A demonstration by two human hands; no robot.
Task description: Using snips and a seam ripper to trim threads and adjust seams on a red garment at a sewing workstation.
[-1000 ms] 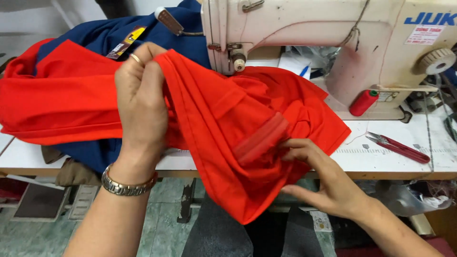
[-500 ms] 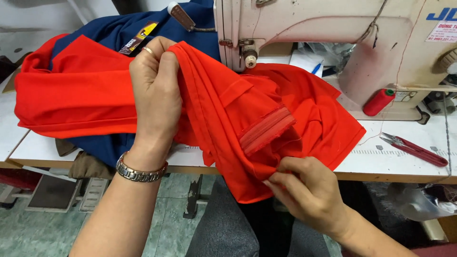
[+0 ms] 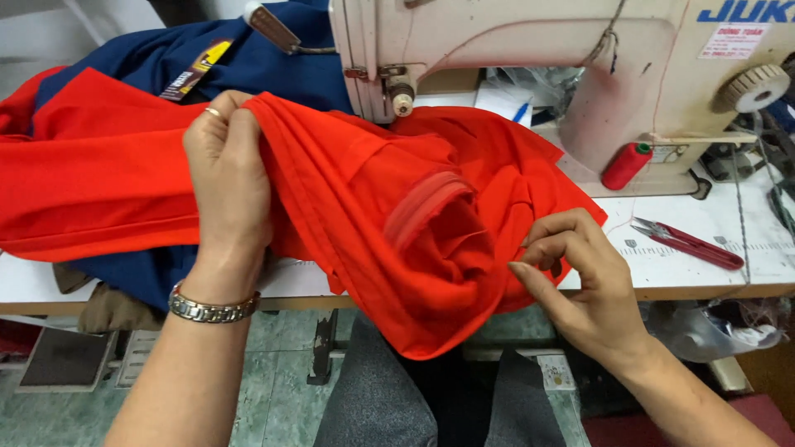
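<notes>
Partly, much is hidden: the sewing machine point(image 3: 530, 50) is cut off at the top and right edges, its needle area is covered by cloth, and the fingertips of the left hand point(image 3: 225, 178) are buried in fabric. How far the navy blue garment point(image 3: 248, 62) extends cannot be made out, since it is overlain by the red garment point(image 3: 373, 199).

The red garment is seen as a bright, soft knit, heavily folded and draped across the white table point(image 3: 704, 232) and over its front edge, just below the machine head. A ribbed band point(image 3: 426, 207) of the same red is curled up near its middle. A bunched fold of it is clamped in the closed left hand, on whose wrist a metal bracelet point(image 3: 211, 308) is worn. The right hand point(image 3: 580, 281) is held at the garment's right edge with fingers curled and slightly apart; whether cloth is actually pinched there cannot be told.

One red thread spool point(image 3: 625, 165) is counted beside the machine, one pair of red-handled thread snips point(image 3: 687, 244) on the table, one machine and two garments.
</notes>
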